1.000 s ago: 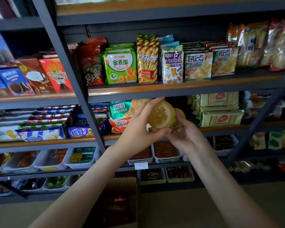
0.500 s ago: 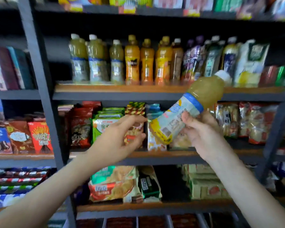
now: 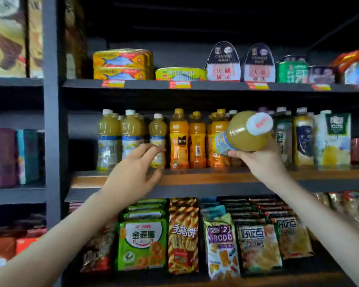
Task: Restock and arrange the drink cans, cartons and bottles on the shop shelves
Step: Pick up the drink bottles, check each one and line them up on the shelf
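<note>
My right hand [image 3: 263,162] grasps a yellow-green plastic juice bottle [image 3: 243,133]; my released left hand [image 3: 131,175] could topple shelved matching bottles [image 3: 109,139].

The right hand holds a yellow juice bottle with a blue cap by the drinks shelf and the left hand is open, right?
No: the head view shows a white cap, not blue. The right hand does hold the juice bottle by the drinks shelf; left hand open.

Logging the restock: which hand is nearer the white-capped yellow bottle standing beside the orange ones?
Left. The left hand is spread right in front of that yellow bottle; the right hand is off to its right, past the orange bottles, gripping a tilted bottle.
</note>
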`<state>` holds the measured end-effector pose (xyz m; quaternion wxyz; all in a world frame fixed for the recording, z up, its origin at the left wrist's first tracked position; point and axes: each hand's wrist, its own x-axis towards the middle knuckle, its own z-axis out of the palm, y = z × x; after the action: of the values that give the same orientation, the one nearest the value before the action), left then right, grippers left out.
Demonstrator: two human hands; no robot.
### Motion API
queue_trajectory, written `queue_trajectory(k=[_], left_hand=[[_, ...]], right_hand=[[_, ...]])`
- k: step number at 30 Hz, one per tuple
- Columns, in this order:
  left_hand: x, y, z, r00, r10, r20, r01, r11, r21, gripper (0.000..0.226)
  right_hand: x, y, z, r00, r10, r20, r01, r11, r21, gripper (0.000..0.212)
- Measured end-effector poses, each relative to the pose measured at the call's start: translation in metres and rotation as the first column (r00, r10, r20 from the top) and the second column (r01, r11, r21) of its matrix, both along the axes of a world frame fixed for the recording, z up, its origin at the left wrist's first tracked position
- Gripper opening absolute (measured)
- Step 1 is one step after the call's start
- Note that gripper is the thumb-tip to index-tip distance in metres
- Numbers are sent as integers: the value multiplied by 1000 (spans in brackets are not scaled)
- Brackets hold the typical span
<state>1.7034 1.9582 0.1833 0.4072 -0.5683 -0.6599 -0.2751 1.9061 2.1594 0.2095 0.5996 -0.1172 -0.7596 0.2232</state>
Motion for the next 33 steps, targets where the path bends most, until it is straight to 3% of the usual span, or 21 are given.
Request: queue_trajectory(k=[6, 11, 15, 21, 23, 25, 27, 28, 30, 33], left_hand=[[-35, 24, 16, 992, 104, 65, -96, 988, -120, 49], [-63, 36, 23, 989, 109, 99, -91, 981, -169, 45], [-91, 42, 29, 985, 149, 84, -140, 985, -105, 49], [-138, 38, 38, 939, 336, -76, -337, 941, -7, 76], [-149, 36, 39, 916, 390, -92, -393, 919, -23, 91], [-157, 35, 40, 896, 426, -124, -432, 902, -26, 101], [-165, 35, 39, 868, 466, -171, -477, 879, -22, 112], [-170, 35, 39, 852, 483, -204, -494, 869, -8, 118], [-179, 34, 41, 825, 495, -274, -513, 858, 5, 132], [-188, 30, 45, 803, 475, -359, -510, 860, -2, 143]], right_hand=[[-43, 32, 10, 978, -85, 190, 96, 994, -48, 68], [-74, 48, 20, 971, 112, 211, -40, 947, -317, 47], [-93, 57, 25, 939, 139, 316, -13, 929, -369, 43], [-105, 53, 25, 874, -18, 486, 142, 965, -220, 73], [-103, 41, 25, 866, -94, 491, 180, 975, -132, 94], [-106, 23, 23, 857, -345, 383, 308, 938, 157, 103], [-119, -1, 24, 837, -513, 187, 383, 796, 469, 95], [-131, -12, 26, 864, -481, 146, 341, 774, 533, 88], [-162, -32, 33, 898, -374, 233, 191, 807, 559, 82], [-220, -37, 44, 814, -319, 484, 94, 896, 433, 91]])
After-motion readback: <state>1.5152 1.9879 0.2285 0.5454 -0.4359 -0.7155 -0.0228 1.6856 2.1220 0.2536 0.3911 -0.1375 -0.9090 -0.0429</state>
